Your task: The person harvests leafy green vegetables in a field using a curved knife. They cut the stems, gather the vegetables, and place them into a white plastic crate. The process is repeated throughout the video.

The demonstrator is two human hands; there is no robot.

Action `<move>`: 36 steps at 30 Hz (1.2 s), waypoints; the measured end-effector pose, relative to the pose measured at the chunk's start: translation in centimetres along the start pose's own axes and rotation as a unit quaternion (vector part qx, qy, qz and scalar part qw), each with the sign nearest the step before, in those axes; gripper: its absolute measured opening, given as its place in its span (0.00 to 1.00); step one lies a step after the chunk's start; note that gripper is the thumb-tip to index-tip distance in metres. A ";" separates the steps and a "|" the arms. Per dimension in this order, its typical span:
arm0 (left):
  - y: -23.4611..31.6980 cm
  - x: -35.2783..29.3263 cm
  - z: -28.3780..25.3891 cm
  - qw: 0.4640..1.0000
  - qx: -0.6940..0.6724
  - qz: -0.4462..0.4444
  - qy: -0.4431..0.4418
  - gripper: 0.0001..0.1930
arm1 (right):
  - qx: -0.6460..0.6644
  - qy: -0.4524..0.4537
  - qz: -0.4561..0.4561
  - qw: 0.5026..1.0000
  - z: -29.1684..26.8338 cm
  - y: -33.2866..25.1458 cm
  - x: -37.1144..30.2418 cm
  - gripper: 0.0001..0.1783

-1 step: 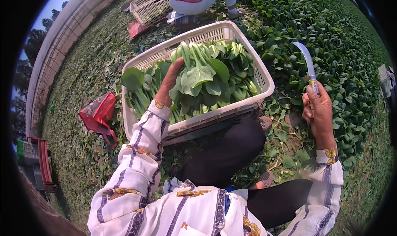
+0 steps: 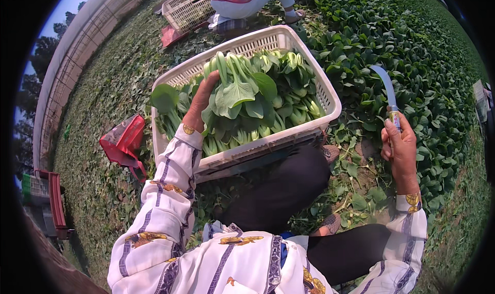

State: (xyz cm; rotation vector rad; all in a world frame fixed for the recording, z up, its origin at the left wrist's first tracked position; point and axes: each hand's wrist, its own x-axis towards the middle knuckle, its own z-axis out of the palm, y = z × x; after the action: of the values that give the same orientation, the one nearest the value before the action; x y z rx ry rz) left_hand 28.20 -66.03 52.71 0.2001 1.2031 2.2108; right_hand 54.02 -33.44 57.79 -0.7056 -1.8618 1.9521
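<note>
My left hand [image 2: 202,101] is closed around a bunch of leafy bok choy [image 2: 234,90], its pale stems at the top and broad leaves hanging down. The bunch is over a white plastic crate [image 2: 335,108] packed with more bok choy [image 2: 296,98]. Off to the right of the crate, my right hand [image 2: 401,149] grips the handle of a curved knife [image 2: 385,82]. The blade points up and away, apart from the plants in the crate. Leaves hide my left fingertips.
A red bag [image 2: 126,142] lies left of the crate. Beyond it, a person [image 2: 245,3] crouches near other crates [image 2: 188,10]. Dense leafy rows [image 2: 371,26] grow at the right, and a red-and-green cart-like object [image 2: 51,201] stands far left.
My left hand and the bok choy bunch have shifted a little left over the crate. My right hand, with the knife, has dropped slightly toward me.
</note>
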 end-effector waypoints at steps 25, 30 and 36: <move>2.6 19.1 -4.1 0.691 0.691 -0.199 -0.077 0.46 | -0.130 -0.031 0.204 0.970 -12.0 11.2 -6.2 0.23; -3.9 15.4 -4.4 0.555 0.829 -0.021 0.067 0.39 | -0.158 -0.034 0.200 0.966 -11.6 11.3 -6.0 0.23; -9.9 16.7 -5.2 0.496 0.828 -0.097 0.244 0.42 | -0.228 -0.021 0.168 0.959 -12.6 11.2 -5.7 0.22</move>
State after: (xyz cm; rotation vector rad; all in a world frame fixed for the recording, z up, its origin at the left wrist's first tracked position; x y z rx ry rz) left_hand 17.06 -56.15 39.24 0.1241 3.0212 0.0816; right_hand 66.84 -27.20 47.18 -1.1900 -2.3806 1.7359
